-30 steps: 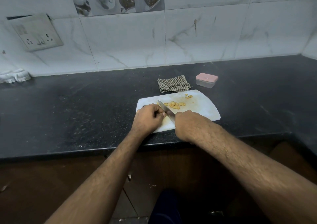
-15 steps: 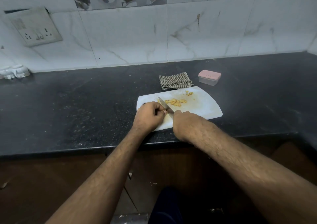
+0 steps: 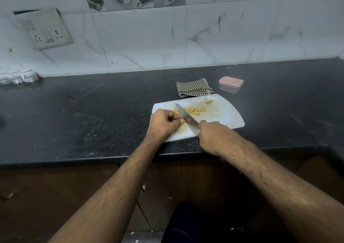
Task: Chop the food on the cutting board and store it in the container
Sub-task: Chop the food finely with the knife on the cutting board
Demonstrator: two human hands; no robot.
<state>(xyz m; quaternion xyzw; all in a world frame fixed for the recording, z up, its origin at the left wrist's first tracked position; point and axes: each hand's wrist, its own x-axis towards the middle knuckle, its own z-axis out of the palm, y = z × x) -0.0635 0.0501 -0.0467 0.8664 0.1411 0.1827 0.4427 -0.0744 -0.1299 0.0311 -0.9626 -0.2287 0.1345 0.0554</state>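
Black speckled surface is running along a white marble-tiled wall, head view only. One white cutting board is lying near the front edge. One cluster of yellow food slices is sitting mid-board, plus two small bits near the far edge. One knife is lying diagonally over the board, right hand gripping its handle with fingers curled round it. Left hand is resting on the board's left part, fingers curled, pinching a food piece beside the blade. One closed pink-lidded container is sitting behind the board, apart from it. One checked cloth is lying folded, touching the board's far edge. One socket plate is hanging on the wall.
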